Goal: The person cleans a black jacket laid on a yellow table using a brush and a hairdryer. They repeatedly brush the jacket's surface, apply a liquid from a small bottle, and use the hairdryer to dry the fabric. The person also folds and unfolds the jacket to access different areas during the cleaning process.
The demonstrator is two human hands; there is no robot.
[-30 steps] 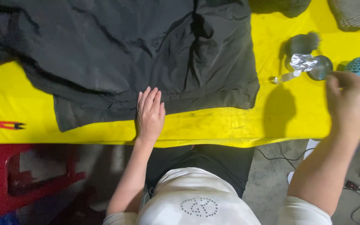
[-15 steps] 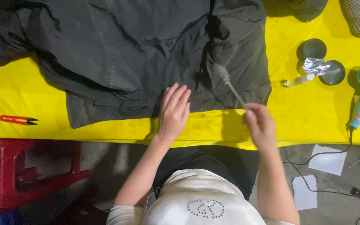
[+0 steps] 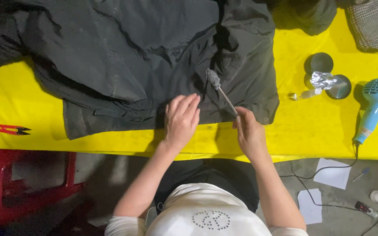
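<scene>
Dark jacket (image 3: 154,65) sprawls over the yellow table (image 3: 329,131), hem near the front edge; red snips (image 3: 7,129) sit at the left edge. Left hand (image 3: 181,120) lies flat and open, pinning the hem. Right hand (image 3: 249,133) pinches a thin brush (image 3: 219,89) (tip on fabric). Dabbing step; next needs steady fabric. Blue hairdryer (image 3: 375,105) right.

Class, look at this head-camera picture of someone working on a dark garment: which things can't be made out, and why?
Head view only:
- Garment: top and left cut off by the frame edges.
- Checked cloth: cut by the top-right corner.
- Brush handle end: hidden inside the right hand.
- Fabric under the left hand: covered by the palm.
- Small bottle: too small to identify.
</scene>
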